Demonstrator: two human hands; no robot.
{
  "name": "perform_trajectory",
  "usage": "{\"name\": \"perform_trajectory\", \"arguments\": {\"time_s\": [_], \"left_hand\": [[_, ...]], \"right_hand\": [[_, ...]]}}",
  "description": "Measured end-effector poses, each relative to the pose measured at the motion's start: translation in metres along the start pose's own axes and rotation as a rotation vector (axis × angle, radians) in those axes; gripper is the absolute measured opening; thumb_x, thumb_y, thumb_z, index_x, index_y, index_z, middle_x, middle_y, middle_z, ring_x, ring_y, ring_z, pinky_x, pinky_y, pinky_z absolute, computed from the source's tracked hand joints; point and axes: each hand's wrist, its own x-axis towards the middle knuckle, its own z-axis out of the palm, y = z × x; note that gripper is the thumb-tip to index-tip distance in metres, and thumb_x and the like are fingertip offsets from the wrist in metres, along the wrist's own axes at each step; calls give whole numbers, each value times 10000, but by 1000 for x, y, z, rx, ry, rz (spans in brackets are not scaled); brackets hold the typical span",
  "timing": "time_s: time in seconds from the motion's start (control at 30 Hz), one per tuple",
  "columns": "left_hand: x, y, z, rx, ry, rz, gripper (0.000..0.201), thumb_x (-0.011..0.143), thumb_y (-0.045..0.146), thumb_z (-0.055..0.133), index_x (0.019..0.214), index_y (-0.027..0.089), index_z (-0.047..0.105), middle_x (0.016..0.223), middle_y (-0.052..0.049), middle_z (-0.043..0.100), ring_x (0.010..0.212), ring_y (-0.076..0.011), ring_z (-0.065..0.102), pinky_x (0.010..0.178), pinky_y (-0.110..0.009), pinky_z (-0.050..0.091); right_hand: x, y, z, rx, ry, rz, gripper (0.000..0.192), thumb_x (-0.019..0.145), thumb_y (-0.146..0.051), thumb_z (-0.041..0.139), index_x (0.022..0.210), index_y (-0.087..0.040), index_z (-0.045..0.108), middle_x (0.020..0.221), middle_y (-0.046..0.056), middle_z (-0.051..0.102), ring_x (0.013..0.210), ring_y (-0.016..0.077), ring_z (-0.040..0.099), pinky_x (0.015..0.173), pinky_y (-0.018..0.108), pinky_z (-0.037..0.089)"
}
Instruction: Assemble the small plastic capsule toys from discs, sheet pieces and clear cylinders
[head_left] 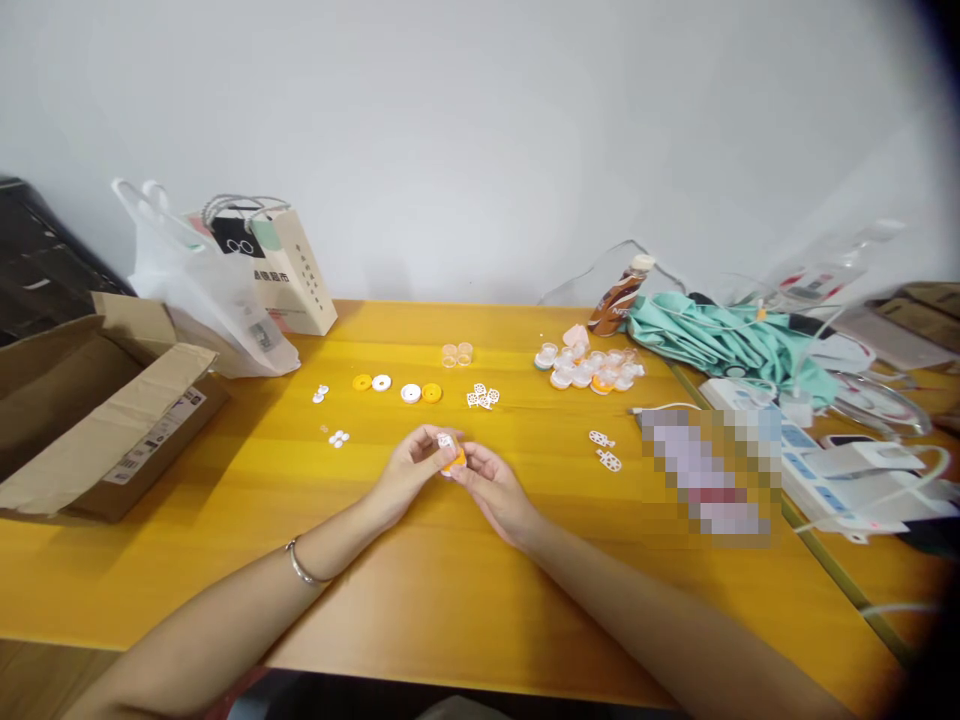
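Head view: we see the left hand (421,466) and the right hand (496,492) jointly holding a small orange-and-white piece (454,461), which sits between their two narrow grips, over the yellow table (450,620).

Paper bag (296,280): "超市"; brown bottle (618,302): "NE", rest unclear.

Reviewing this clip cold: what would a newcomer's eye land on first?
Probably the left hand and right hand, meeting near the middle of the bright yellow table around a small orange-and-white piece. Next, the rumpled mint-green cloth at the right rear and the open cardboard box at the left. Beyond the hands, toward the right, a cluster of clear cups also stands out.
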Motion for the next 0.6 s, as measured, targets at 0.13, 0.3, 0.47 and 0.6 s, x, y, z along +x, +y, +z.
{"name": "perform_trajectory", "arguments": {"time_s": [0.13, 0.3, 0.47, 0.6], "left_hand": [[-1, 6, -1, -50, -102, -43, 301, 750, 349, 649, 971, 146, 635, 1089, -108, 618, 926, -206, 571, 799, -297, 425], [-2, 5, 1, -183, -155, -107, 440, 749, 428, 633, 1116, 196, 565, 1199, -108, 559, 1039, -232, 535, 835, -318, 418], [0, 0, -1, -70, -44, -15, 237, 715, 331, 693, 864, 172, 601, 1123, -71, 586, 958, -178, 550, 778, -258, 425], [0, 5, -1, -143, -173, -100, 359, 766, 421, 615, 1018, 164, 616, 1220, -115, 538, 1018, -222, 541, 818, -297, 431]], "right_hand": [[0, -1, -3, 146, -48, 127, 199, 722, -328, 667, 841, -169, 656, 784, 25, 654, 742, 131, 587, 782, 279, 440], [1, -2, -2, 209, -51, 154, 222, 724, -334, 667, 875, -171, 657, 842, 40, 664, 788, 135, 591, 820, 283, 430], [0, -4, 0, 154, -80, 102, 208, 683, -231, 707, 881, -192, 657, 863, 10, 645, 790, 116, 569, 822, 256, 418], [0, -6, -2, 256, -119, 243, 214, 741, -325, 636, 876, -160, 652, 826, 48, 651, 770, 137, 582, 817, 289, 435]]}}
